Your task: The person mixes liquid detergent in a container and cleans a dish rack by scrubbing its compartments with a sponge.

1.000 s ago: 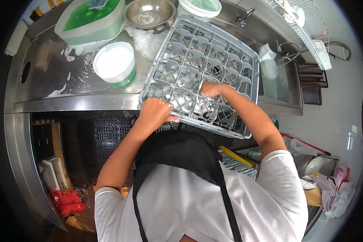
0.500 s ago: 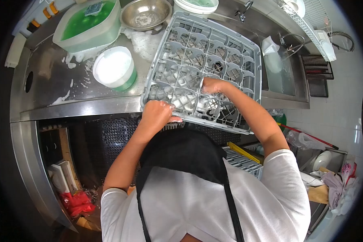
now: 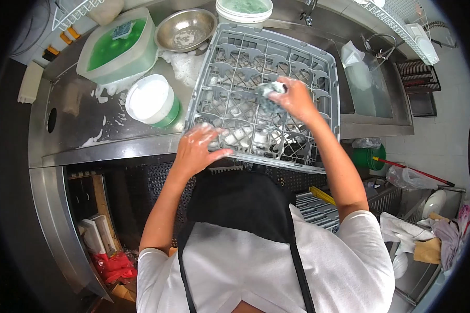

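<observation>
A grey plastic dish rack (image 3: 329, 68) with square compartments lies across the metal counter, soap suds in many of its cells. My right hand (image 3: 295, 98) is above the rack's middle, closed on a soapy grey-green scrubbing sponge (image 3: 269, 96) that is partly hidden by foam. At the rack's front-left corner is my left hand (image 3: 197, 144), foam on its fingers. Its thumb and fingers are spread and it grips nothing; whether it touches the rim I cannot tell. To the left of the rack stands a white-and-green tub of suds (image 3: 169, 112).
Behind the tub are a basin of green liquid (image 3: 83, 68) with a sponge in it and a steel bowl (image 3: 214, 26). A white bucket (image 3: 245, 20) stands behind the rack. To the right is a water-filled sink (image 3: 371, 99) below a wire shelf (image 3: 402, 39).
My right hand has come up out of a rack cell, and the sponge in it now shows. My left hand's fingers have opened off the rack's front-left edge. The whole view has shifted slightly.
</observation>
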Demonstrator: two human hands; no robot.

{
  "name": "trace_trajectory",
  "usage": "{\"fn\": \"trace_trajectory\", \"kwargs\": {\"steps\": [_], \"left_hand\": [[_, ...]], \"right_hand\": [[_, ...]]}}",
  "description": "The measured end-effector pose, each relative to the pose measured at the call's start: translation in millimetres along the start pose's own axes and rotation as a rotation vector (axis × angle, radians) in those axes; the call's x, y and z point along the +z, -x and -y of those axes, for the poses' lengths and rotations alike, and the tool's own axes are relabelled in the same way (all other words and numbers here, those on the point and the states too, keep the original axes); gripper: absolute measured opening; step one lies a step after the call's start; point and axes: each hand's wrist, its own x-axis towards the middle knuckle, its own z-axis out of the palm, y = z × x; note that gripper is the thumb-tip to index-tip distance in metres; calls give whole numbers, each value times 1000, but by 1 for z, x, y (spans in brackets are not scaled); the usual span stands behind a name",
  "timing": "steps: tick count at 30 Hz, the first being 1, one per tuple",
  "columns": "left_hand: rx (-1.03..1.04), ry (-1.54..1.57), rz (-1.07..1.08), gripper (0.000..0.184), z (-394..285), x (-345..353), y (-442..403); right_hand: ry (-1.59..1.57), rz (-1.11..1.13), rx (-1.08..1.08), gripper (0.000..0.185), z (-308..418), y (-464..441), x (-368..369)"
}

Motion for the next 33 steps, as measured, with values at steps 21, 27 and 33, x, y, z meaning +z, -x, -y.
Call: {"fn": "trace_trajectory", "kwargs": {"steps": [21, 27, 33], "left_hand": [[-683, 20, -35, 41, 56, 34, -31], [-719, 51, -44, 35, 61, 37, -34], [-709, 191, -132, 34, 79, 45, -28]], "right_hand": [[-162, -303, -134, 29, -1, 45, 3], [-77, -266, -375, 35, 47, 14, 45], [241, 142, -340, 27, 99, -55, 152]]}}
